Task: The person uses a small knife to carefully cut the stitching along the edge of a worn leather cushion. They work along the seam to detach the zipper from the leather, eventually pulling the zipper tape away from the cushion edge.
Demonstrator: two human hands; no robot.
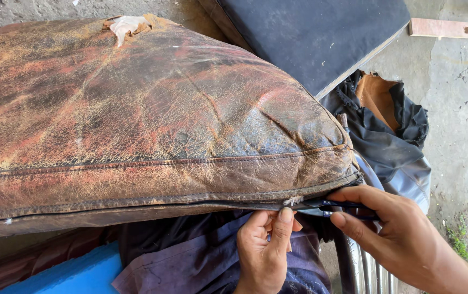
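In the head view, a big cracked, reddish-brown leather cushion point(152, 120) lies across dark purple cloth point(190, 256), its surface flaking and its seams piped. The left hand point(264, 250) pinches the lower seam edge in a narrow grip. The right hand point(402, 234) closes its grip on a slim dark blue tool point(343, 207) at the cushion's corner.

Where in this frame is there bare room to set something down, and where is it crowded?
Bare concrete floor lies right of the dark clothes heap, below the wooden strip. Crowded: under the cracked leather cushion, where the left hand and right hand work its seam over purple cloth.
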